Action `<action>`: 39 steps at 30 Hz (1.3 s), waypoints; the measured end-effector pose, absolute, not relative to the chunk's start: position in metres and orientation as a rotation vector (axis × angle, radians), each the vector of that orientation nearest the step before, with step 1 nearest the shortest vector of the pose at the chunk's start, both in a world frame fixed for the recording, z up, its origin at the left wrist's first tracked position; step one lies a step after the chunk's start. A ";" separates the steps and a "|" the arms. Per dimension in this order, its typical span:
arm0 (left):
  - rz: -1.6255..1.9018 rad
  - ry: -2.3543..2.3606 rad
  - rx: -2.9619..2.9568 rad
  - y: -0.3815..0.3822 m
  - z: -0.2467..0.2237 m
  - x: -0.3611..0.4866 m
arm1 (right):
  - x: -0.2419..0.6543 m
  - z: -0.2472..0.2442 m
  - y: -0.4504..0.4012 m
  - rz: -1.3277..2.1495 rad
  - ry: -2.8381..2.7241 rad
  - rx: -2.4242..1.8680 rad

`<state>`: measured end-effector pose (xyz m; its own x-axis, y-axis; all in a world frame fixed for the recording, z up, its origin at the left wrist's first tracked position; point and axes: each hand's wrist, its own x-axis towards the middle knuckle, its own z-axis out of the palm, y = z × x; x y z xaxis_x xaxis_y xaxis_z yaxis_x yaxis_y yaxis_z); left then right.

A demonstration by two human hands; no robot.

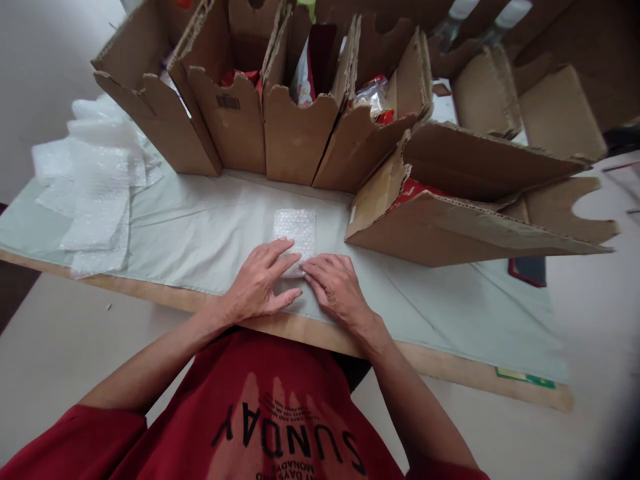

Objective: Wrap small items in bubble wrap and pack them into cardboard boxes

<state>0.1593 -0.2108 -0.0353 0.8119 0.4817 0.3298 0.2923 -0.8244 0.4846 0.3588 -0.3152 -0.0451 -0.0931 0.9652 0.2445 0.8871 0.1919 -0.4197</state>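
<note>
A small piece of bubble wrap [295, 227] lies on the cloth-covered table, near its front edge. My left hand [265, 277] rests over its lower left part with the fingers spread apart. At its lower right corner, my right hand [337, 287] has thumb and fingertips pressed together on the edge of the wrap. Part of the wrap is hidden beneath my fingers, and I cannot tell whether anything lies inside it.
A loose pile of bubble wrap sheets [95, 180] sits at the left. Several open cardboard bins [300, 143] line the back, holding packets. Another cardboard bin [450, 230] juts forward on the right. A dark phone-like object [529, 270] lies beyond it; two white-capped bottles [511, 15] stand behind.
</note>
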 end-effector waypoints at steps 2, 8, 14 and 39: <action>0.512 0.478 2.545 -0.204 -0.037 0.161 | 0.362 -0.040 -0.313 0.318 -1.998 -1.717; 0.477 0.711 2.382 -0.192 -0.051 0.172 | 0.371 -0.031 -0.290 0.625 -1.900 -1.743; 0.491 0.891 2.315 -0.188 -0.053 0.183 | 0.367 -0.038 -0.295 0.158 -1.775 -1.861; 0.458 0.797 2.397 -0.188 -0.047 0.176 | 0.361 -0.038 -0.309 0.019 -1.953 -1.785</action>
<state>0.1763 -0.1876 -0.0473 0.7642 0.6301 0.1381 0.4362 -0.6626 0.6088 0.3612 -0.3089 -0.0382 -0.0239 0.9393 0.3422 0.9324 0.1444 -0.3313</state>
